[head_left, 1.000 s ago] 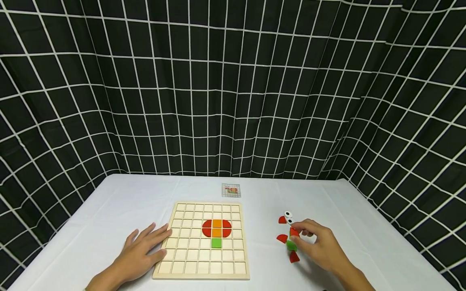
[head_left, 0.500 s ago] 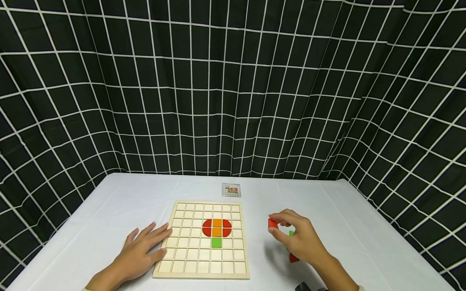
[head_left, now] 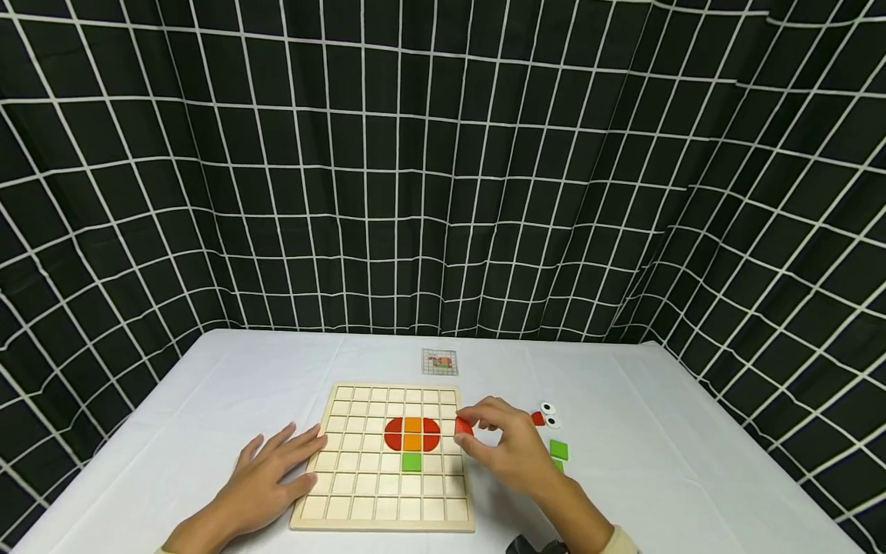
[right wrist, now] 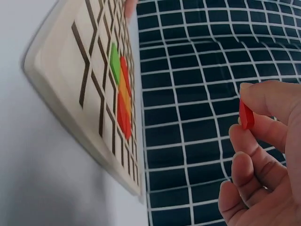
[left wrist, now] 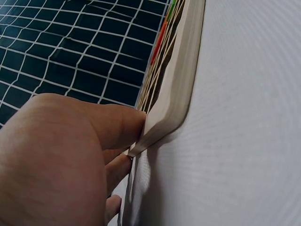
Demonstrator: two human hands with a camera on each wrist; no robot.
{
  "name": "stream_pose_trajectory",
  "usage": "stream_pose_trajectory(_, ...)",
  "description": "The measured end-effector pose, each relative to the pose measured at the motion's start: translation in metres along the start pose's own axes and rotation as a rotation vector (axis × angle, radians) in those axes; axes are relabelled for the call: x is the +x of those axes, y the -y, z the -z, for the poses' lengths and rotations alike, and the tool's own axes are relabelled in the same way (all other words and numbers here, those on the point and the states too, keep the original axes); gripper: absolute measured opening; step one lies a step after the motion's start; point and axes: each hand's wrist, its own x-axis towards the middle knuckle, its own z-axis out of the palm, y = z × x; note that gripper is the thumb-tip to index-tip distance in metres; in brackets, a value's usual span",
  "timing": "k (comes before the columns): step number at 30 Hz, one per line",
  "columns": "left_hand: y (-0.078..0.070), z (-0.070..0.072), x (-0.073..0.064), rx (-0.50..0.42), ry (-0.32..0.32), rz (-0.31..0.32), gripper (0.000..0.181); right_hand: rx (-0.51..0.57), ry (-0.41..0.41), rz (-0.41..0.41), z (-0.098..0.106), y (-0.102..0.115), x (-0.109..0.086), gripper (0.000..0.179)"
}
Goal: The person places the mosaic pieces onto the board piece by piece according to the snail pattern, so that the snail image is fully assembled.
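Black curtain [head_left: 415, 169], white table [head_left: 637, 462]; my right hand [head_left: 511, 438] pinches a red piece [head_left: 464, 427] by the right edge of the board [head_left: 386, 485], left hand [head_left: 266, 483] spread against its left. Placing, I judge: align, lower.

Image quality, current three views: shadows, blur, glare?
Head: soft shadow on the white cloth below the right hand; card too small for detail. Left wrist: dark shadow beside the wooden board. Right wrist: the board's near corner looks soft; no strong glare.

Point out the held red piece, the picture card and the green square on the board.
Red piece [right wrist: 246, 116], right wrist view, on its visible side.
Picture card [head_left: 440, 362], head view, on its middle.
Green square [head_left: 411, 462], head view, top face.
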Motion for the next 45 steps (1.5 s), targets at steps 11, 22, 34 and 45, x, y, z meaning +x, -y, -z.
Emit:
stream_pose_trajectory(11, -0.001, 0.001, 0.000, 0.009, 0.005, 0.006, 0.044, 0.017, 0.025, -0.064, -0.022, 0.000, -0.001, 0.022)
stream_pose_trajectory(22, 0.001, 0.002, 0.000, 0.022, 0.005, -0.005, 0.044, -0.018, 0.100, -0.075, -0.048, -0.017, -0.014, 0.019)
stream_pose_trajectory(34, 0.000, 0.003, 0.001, 0.023, -0.005, -0.008, 0.044, -0.082, 0.198, -0.125, -0.055, -0.020, -0.015, 0.018)
stream_pose_trajectory(45, 0.000, 0.001, 0.000, 0.020, 0.007, 0.006, 0.044, -0.093, 0.244, -0.151, -0.054, -0.017, -0.015, 0.020)
